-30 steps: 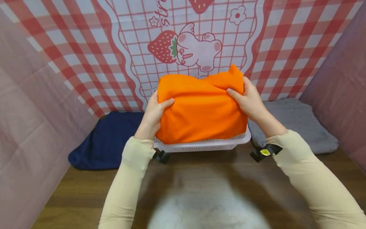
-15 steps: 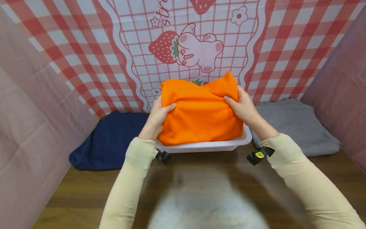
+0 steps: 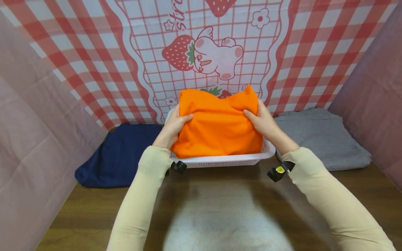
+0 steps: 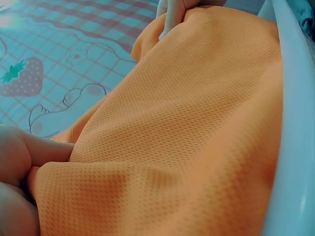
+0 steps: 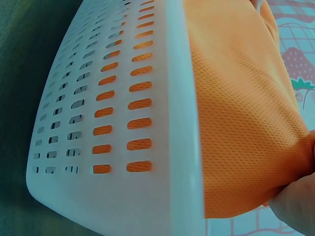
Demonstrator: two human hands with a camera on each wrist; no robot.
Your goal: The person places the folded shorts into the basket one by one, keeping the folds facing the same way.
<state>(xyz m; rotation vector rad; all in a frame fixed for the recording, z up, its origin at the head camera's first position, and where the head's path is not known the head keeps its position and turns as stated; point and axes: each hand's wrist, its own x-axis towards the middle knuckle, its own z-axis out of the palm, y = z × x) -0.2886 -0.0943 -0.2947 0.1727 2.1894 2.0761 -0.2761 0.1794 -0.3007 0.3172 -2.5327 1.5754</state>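
A bright orange mesh-textured cloth (image 3: 220, 129), folded over, is held upright at the white perforated plastic basket (image 3: 229, 160). My left hand (image 3: 174, 127) grips its left edge, thumb in front and the other fingers behind. On the opposite edge my right hand (image 3: 263, 120) pinches the cloth the same way, below a raised corner. Through the slots of the basket wall (image 5: 113, 98) in the right wrist view, orange cloth shows inside the upper part. The left wrist view has the cloth (image 4: 172, 108) sloping down behind the basket rim (image 4: 295, 123).
A folded navy cloth (image 3: 122, 157) lies left of the basket on the wooden table (image 3: 220, 209). To the right lies a folded grey cloth (image 3: 323, 139). A red-and-white checked curtain (image 3: 314, 52) with strawberry prints hangs behind, and plain pinkish curtains (image 3: 37, 122) close both sides.
Both hands have lowered the orange cloth, and its lower part now sits inside the basket rim. The right hand has come inward and down, drawing nearer to the left.
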